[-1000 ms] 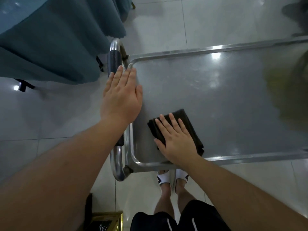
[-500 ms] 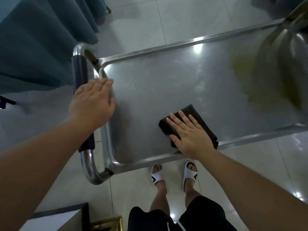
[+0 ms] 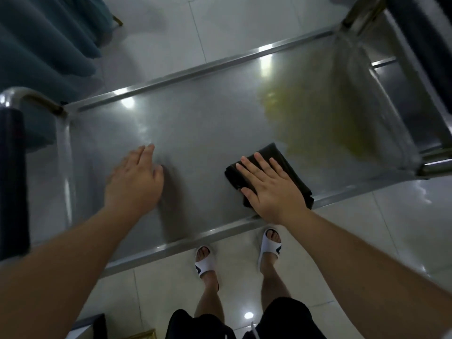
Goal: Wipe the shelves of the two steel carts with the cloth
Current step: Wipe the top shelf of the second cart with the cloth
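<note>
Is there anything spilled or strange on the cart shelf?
Yes: a yellowish smear covers the right part of the steel shelf, beyond the dark cloth under the right hand. Spill or reflection, I cannot tell.

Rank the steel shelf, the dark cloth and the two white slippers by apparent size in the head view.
1. steel shelf, by far the largest.
2. dark cloth, partly covered by the right hand.
3. left slipper and right slipper: alike, unranked.
</note>
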